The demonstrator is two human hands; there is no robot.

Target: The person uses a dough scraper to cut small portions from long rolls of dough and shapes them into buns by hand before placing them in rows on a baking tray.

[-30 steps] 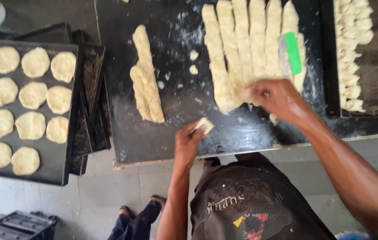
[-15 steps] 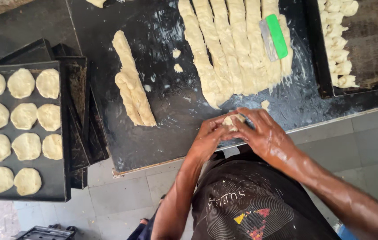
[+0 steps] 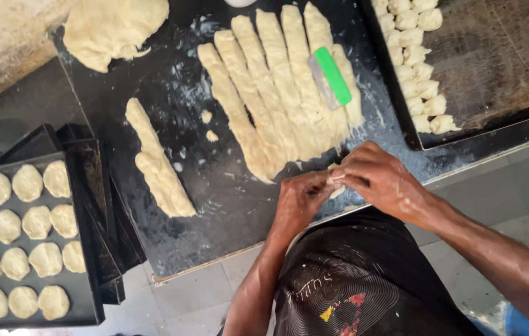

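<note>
Pinching a small dough piece [image 3: 336,180] at frame centre, left hand [image 3: 298,198] and right hand [image 3: 379,177] close their fingers around it, below the dough strips [image 3: 277,93].

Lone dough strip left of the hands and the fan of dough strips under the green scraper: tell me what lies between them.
In the head view, between the lone dough strip and the fanned strips lie two small dough scraps and flour smears on the dark worktop.
</note>
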